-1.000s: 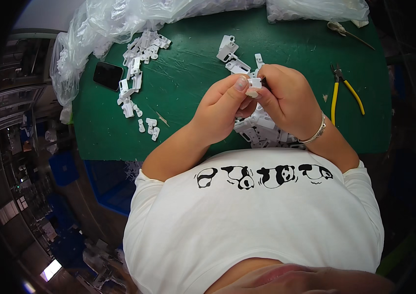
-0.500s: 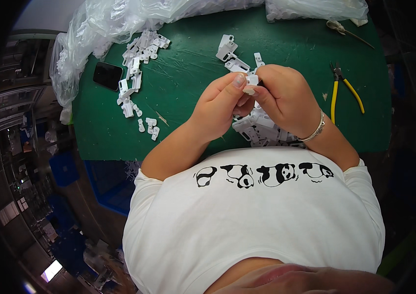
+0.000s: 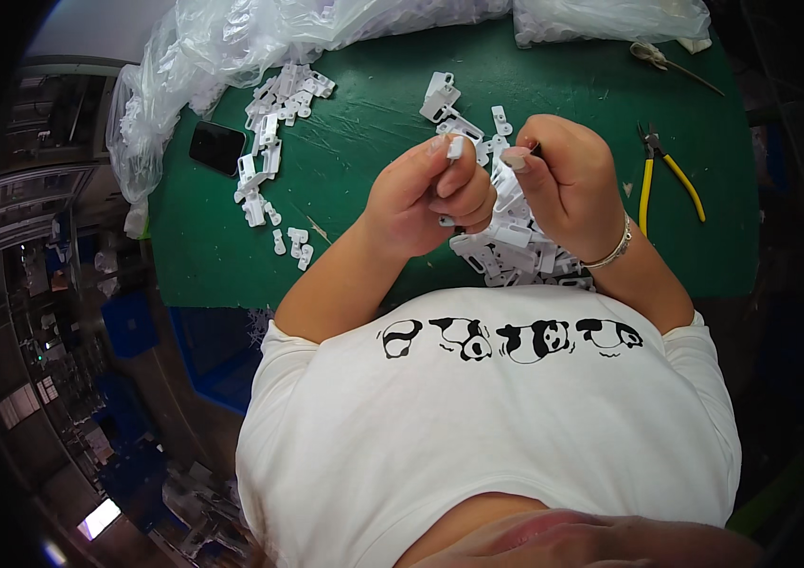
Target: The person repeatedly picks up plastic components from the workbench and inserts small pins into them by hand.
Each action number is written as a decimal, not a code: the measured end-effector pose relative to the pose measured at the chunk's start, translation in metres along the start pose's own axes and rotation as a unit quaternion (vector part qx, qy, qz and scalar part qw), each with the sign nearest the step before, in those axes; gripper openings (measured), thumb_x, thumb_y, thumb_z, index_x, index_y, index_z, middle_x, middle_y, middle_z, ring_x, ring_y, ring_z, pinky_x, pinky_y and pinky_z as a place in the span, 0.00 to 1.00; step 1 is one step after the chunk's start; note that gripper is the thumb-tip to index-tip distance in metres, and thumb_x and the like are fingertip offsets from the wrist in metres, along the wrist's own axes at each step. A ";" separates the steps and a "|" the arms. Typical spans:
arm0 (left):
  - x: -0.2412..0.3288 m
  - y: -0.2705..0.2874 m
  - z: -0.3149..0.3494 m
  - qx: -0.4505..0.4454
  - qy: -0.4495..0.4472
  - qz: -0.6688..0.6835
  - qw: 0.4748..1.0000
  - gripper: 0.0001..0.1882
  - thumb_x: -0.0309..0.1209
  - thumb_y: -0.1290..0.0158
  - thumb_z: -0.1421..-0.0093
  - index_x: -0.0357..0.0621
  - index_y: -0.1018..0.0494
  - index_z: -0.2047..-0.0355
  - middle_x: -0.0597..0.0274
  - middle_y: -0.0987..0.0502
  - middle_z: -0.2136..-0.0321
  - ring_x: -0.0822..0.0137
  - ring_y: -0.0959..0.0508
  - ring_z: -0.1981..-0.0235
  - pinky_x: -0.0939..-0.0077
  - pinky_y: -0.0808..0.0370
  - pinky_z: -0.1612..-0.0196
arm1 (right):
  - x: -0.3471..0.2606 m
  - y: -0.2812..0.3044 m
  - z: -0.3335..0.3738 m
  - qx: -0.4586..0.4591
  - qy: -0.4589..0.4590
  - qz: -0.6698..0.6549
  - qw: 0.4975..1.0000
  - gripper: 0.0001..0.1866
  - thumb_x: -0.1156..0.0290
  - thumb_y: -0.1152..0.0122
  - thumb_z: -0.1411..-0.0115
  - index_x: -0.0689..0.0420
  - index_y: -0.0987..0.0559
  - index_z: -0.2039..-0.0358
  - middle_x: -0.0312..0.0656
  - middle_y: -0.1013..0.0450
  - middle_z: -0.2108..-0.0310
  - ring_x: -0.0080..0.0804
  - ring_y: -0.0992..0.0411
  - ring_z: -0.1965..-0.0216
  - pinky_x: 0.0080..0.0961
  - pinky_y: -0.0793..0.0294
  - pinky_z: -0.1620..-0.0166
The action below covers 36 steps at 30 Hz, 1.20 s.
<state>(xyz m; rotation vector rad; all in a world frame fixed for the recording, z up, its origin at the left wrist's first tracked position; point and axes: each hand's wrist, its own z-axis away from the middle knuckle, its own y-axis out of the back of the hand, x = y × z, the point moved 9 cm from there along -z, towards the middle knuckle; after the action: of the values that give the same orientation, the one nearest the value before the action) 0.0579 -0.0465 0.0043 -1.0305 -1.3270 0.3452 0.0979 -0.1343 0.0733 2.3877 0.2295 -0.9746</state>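
My left hand (image 3: 418, 199) is closed, with a small white plastic part (image 3: 456, 148) pinched between thumb and forefinger. Another bit of white shows under its curled lower fingers. To its right, my right hand (image 3: 568, 185) is closed too, thumb against forefinger; a small dark tip (image 3: 536, 150) sticks out there, too little of it to name. The hands are apart. Beneath and between them lies a heap of white plastic parts (image 3: 513, 237), partly hidden by the hands. More white parts (image 3: 440, 97) lie just beyond.
Left on the green table (image 3: 355, 104) is a row of white parts (image 3: 252, 180) beside a black phone (image 3: 217, 148). Yellow-handled cutting pliers (image 3: 649, 180) lie at right. Clear plastic bags (image 3: 260, 33) line the far edge, near a thin rod-like tool (image 3: 672, 64).
My hands have drawn apart. The small white part stays in my left hand, while my right hand has moved right, off it.
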 end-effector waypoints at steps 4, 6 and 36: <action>0.020 0.010 0.008 0.121 -0.045 -0.454 0.881 0.13 0.38 0.56 0.35 0.40 0.29 0.64 0.64 0.33 0.83 0.62 0.33 0.80 0.70 0.33 0.70 | -0.006 0.008 0.001 0.030 0.015 0.001 0.999 0.10 0.69 0.42 0.41 0.59 0.30 0.75 0.43 0.36 0.83 0.41 0.37 0.83 0.31 0.38 0.79; 0.032 -0.009 0.002 0.069 -0.102 -0.621 0.774 0.17 0.35 0.50 0.39 0.40 0.29 0.53 0.56 0.26 0.74 0.56 0.27 0.71 0.66 0.30 0.63 | -0.009 0.014 0.000 0.051 0.017 -0.010 0.999 0.09 0.70 0.43 0.41 0.60 0.30 0.75 0.43 0.36 0.82 0.42 0.37 0.82 0.31 0.37 0.78; 0.108 0.054 0.197 0.409 0.185 -0.741 0.500 0.13 0.25 0.41 0.51 0.38 0.29 0.64 0.47 0.23 0.73 0.49 0.22 0.70 0.60 0.27 0.66 | 0.036 -0.006 0.000 0.020 -0.093 -0.009 0.995 0.14 0.67 0.45 0.39 0.61 0.30 0.77 0.46 0.37 0.84 0.43 0.37 0.83 0.31 0.38 0.78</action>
<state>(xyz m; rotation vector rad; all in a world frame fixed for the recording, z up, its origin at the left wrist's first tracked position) -0.0731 0.1430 0.0112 0.9792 -0.9801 -0.5566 0.1218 -0.1313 0.0464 2.3161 0.1629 -1.2129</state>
